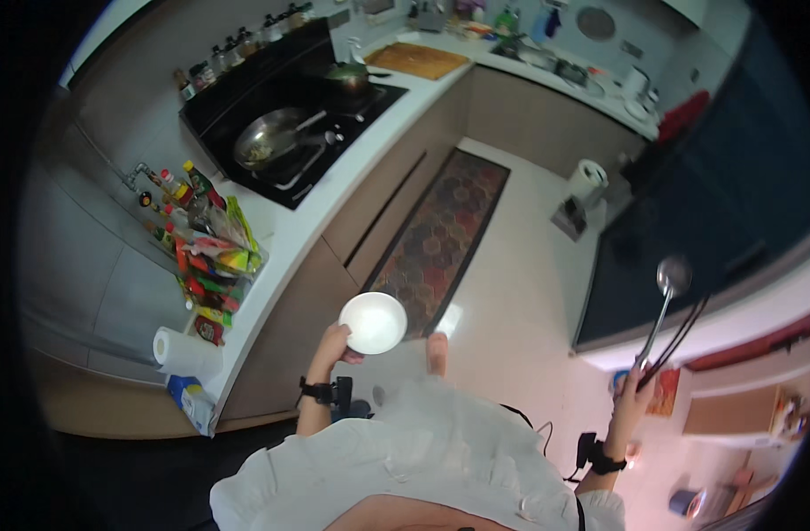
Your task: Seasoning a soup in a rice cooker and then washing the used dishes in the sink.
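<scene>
My left hand [339, 346] grips the rim of a white bowl [375, 323], which is held in front of my body, beside the counter cabinets. No food shows inside the bowl. Out to the right, my right hand [634, 390] is closed around the handle of a metal ladle [659, 325] and a pair of dark chopsticks [681, 335], all pointing up and away. On the black gas stove [312, 176] at the upper left sits a steel wok [275, 136] with some bits of food in it. A lidded pot [349, 77] stands on the far burner.
Sauce bottles and seasoning packets [212, 255] crowd the near counter [279, 265], with a paper towel roll [186, 350] beside them. A patterned mat [438, 232] runs along the cabinets. At the right stand a dark glass panel [716, 192] and a bin [587, 180]. A wooden cutting board [418, 60] lies beyond the stove.
</scene>
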Tool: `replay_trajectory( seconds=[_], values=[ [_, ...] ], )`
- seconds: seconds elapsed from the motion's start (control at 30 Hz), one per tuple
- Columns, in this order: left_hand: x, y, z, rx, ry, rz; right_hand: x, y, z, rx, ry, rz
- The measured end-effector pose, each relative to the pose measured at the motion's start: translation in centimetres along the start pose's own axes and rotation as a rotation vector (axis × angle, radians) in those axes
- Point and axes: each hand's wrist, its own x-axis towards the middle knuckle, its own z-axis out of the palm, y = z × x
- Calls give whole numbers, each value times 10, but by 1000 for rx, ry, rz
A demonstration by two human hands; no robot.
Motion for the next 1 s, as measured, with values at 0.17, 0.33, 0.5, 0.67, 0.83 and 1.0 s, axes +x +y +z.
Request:
replay_trajectory(
  seconds=[0.17, 0.33, 0.5, 0.67, 0.83, 1.0],
  values=[
    [112, 128, 48, 40, -87, 106, 102, -6, 55, 21, 117, 285],
    [218, 230, 93, 79, -155, 280, 215, 19, 118, -16, 59, 54],
    [309, 301, 129, 97, -140, 252, 324, 38, 198, -51, 152, -213],
    [398, 337, 150, 5, -69, 180, 470, 55, 255, 15, 80, -105],
    [470, 394, 155, 40, 125, 89, 616, 24, 344, 64, 89, -403],
    [549, 445, 183, -48, 192, 76, 740, 23, 426, 97, 41, -385]
  ],
)
